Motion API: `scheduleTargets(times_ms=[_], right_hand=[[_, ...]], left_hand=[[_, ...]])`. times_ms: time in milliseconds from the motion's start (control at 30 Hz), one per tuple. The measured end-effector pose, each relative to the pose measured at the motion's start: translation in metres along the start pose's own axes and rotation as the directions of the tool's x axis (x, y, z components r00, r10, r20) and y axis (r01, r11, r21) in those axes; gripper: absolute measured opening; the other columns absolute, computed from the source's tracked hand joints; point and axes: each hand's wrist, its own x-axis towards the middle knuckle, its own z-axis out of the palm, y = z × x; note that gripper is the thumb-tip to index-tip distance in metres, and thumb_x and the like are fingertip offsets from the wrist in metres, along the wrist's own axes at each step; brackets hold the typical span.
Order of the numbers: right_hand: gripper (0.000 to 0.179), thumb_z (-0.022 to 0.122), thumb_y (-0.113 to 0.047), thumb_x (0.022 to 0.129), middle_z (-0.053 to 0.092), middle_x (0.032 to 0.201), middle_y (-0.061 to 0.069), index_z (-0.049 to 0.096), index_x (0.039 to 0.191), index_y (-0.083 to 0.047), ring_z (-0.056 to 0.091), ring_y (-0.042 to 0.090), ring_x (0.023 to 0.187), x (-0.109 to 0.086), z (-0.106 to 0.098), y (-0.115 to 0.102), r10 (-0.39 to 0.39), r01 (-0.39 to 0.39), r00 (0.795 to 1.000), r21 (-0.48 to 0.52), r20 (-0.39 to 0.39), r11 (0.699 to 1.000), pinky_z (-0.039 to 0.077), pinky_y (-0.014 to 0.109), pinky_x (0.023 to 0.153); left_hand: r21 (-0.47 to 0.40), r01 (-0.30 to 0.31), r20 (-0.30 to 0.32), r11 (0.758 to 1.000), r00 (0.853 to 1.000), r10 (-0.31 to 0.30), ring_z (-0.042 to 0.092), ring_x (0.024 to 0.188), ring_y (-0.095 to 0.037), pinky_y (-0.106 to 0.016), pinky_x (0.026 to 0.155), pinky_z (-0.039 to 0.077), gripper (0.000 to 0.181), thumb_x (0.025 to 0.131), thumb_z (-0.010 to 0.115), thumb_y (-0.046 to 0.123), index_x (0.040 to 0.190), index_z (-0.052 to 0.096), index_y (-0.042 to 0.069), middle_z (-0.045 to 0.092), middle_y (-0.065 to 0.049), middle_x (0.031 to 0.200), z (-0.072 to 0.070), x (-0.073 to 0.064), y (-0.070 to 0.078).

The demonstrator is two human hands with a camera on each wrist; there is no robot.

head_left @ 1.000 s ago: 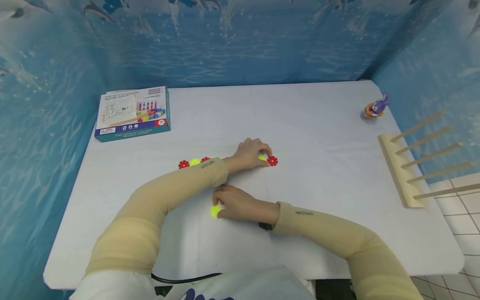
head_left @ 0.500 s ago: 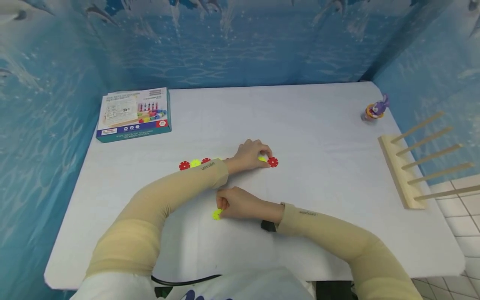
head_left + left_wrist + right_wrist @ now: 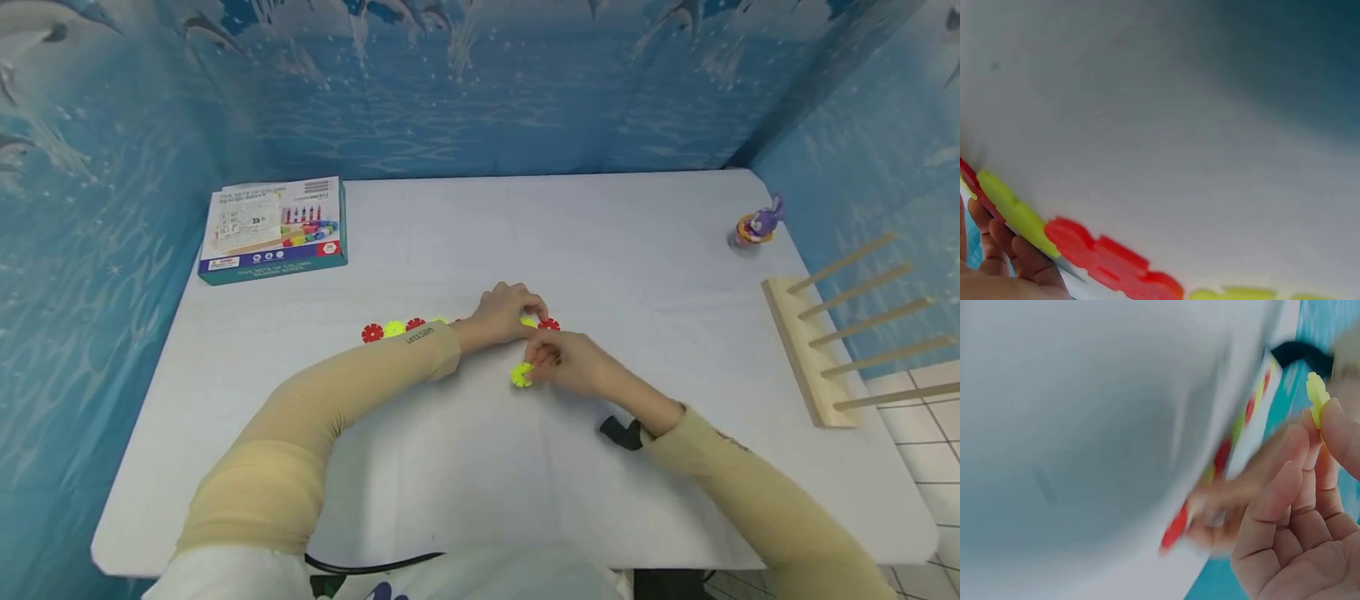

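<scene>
A row of red and yellow snowflake discs [image 3: 372,333] lies across the white table, partly covered by the left forearm. In the left wrist view, red discs [image 3: 1110,262] and yellow discs [image 3: 1013,209] are joined edge to edge. My left hand [image 3: 501,313] pinches the yellow disc [image 3: 528,321] near the row's right end, beside the red end disc [image 3: 552,323]. Just in front of it, my right hand [image 3: 573,361] pinches a loose yellow snowflake disc [image 3: 521,375] between thumb and finger. The right wrist view shows this disc [image 3: 1317,397] held apart from the row.
A flat toy box [image 3: 273,229] lies at the back left. At the right edge stands a wooden base with several pegs [image 3: 810,358]. A small purple figure [image 3: 761,223] is at the back right corner. Blue curtains enclose the far sides.
My right hand has moved right and away from my body with the yellow disc, and is now close to the row's end. My left hand stays on the row.
</scene>
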Motion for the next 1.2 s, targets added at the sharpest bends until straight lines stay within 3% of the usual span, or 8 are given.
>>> scheduleTargets(times_ms=[233, 367, 667, 1200], right_hand=[[0.017, 0.069, -0.016, 0.092, 0.064, 0.096, 0.009, 0.063, 0.103, -0.005, 0.058, 0.022, 0.087, 0.008, -0.047, 0.027, 0.157, -0.159, 0.977, -0.005, -0.147, 0.987, 0.044, 0.031, 0.074], [0.020, 0.067, -0.018, 0.093, 0.063, 0.096, 0.009, 0.063, 0.105, -0.004, 0.056, 0.022, 0.085, 0.015, -0.059, 0.043, 0.230, -0.236, 0.960, -0.018, -0.162, 0.972, 0.044, 0.030, 0.072], [0.022, 0.069, -0.017, 0.091, 0.062, 0.086, 0.005, 0.064, 0.106, -0.002, 0.058, 0.015, 0.075, 0.028, -0.063, 0.062, 0.320, -0.321, 0.940, 0.015, -0.115, 0.947, 0.048, 0.025, 0.068], [0.022, 0.070, -0.019, 0.089, 0.061, 0.087, 0.007, 0.065, 0.102, -0.002, 0.052, 0.019, 0.078, 0.038, -0.059, 0.057, 0.315, -0.326, 0.944, -0.128, -0.099, 0.937, 0.042, 0.026, 0.065]], left_hand=[[-0.016, -0.002, 0.005, 1.000, 1.000, 0.002, 0.045, 0.109, -0.021, -0.040, 0.092, 0.035, 0.023, 0.087, 0.075, 0.034, 0.109, 0.069, 0.028, 0.057, 0.002, 0.113, 0.001, 0.001, -0.001], [0.002, -0.017, -0.005, 1.000, 1.000, 0.017, 0.046, 0.109, -0.021, -0.040, 0.090, 0.036, 0.022, 0.087, 0.075, 0.035, 0.108, 0.069, 0.030, 0.058, 0.003, 0.112, 0.002, 0.001, -0.002], [0.010, -0.012, -0.008, 1.000, 1.000, 0.012, 0.046, 0.109, -0.020, -0.038, 0.089, 0.036, 0.022, 0.087, 0.075, 0.035, 0.108, 0.069, 0.030, 0.057, 0.003, 0.111, 0.001, 0.000, 0.000], [0.013, -0.001, -0.002, 1.000, 1.000, 0.001, 0.045, 0.110, -0.020, -0.038, 0.089, 0.035, 0.022, 0.087, 0.075, 0.035, 0.108, 0.069, 0.030, 0.057, 0.003, 0.112, -0.001, -0.001, 0.002]])
